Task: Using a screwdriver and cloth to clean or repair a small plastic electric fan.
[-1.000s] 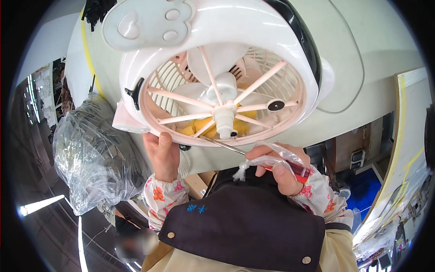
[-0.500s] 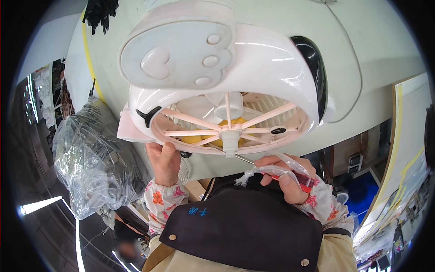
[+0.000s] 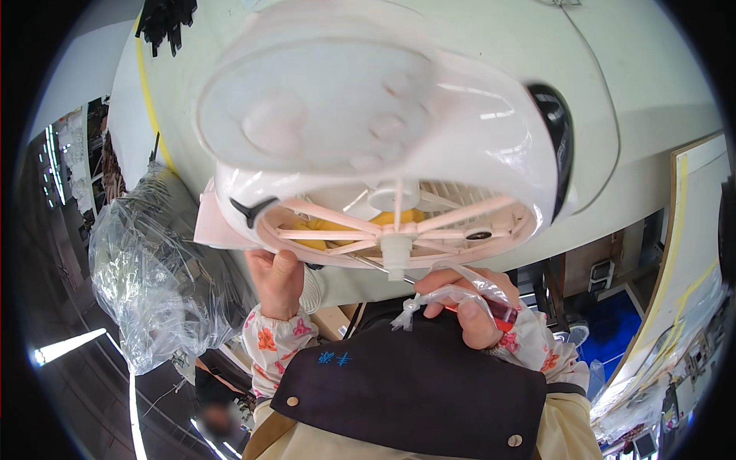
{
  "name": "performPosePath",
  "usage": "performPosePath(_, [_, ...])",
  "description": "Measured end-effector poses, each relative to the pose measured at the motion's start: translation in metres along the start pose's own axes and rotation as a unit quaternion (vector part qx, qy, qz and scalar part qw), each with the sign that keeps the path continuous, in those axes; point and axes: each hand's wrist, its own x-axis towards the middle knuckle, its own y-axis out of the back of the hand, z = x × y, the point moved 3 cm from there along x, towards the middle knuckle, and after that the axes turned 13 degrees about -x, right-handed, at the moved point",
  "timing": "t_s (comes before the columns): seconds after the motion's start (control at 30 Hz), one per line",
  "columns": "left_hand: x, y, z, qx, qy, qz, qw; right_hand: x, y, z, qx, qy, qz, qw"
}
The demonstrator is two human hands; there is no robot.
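Note:
A glossy white and pink fan [image 3: 491, 146] lies tipped on the table, its rounded paw-shaped part [image 3: 307, 100] blurred by motion. Pink spokes [image 3: 322, 213] span its opening, and a white stub [image 3: 396, 257] juts from their hub. Yellow shows behind the spokes. My left hand [image 3: 277, 282] grips the fan's near left rim, thumb in front, other fingers partly hidden. Closed in my right hand [image 3: 475, 307] is a red-handled screwdriver [image 3: 504, 314], its metal shaft reaching left past the stub toward the lower rim. A knotted clear plastic strip [image 3: 452, 291] loops around that hand.
A large clear plastic bag [image 3: 146, 284] hangs at the left. Black strips [image 3: 165, 23] lie at the table's far left, and a thin cord [image 3: 606, 84] curves along its right. A yellow-edged board [image 3: 678, 222] stands at the right, near a blue panel [image 3: 613, 326].
The fan has tilted, its paw-shaped part and black ear shifting right and down. My right hand has moved left, carrying the screwdriver tip farther left past the stub.

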Motion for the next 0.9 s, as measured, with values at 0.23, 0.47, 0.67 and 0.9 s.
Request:
performPosePath(0.23, [0.001,-0.004,0.008,0.057,-0.025,-0.027,0.998,-0.023,0.012,-0.024,-0.214,0.156,0.092,0.96])
performPosePath(0.47, [0.002,-0.012,0.011,0.072,-0.009,-0.037,0.997,-0.024,0.01,0.001,0.14,0.098,0.161,0.972])
performPosePath(0.67, [0.0,-0.01,0.012,0.08,-0.032,-0.035,0.996,-0.001,-0.003,0.012,0.096,0.041,0.077,0.992])
performPosePath(0.9, [0.003,-0.004,0.01,0.058,-0.014,-0.003,0.998,-0.024,0.017,-0.001,-0.122,-0.032,-0.01,0.992])
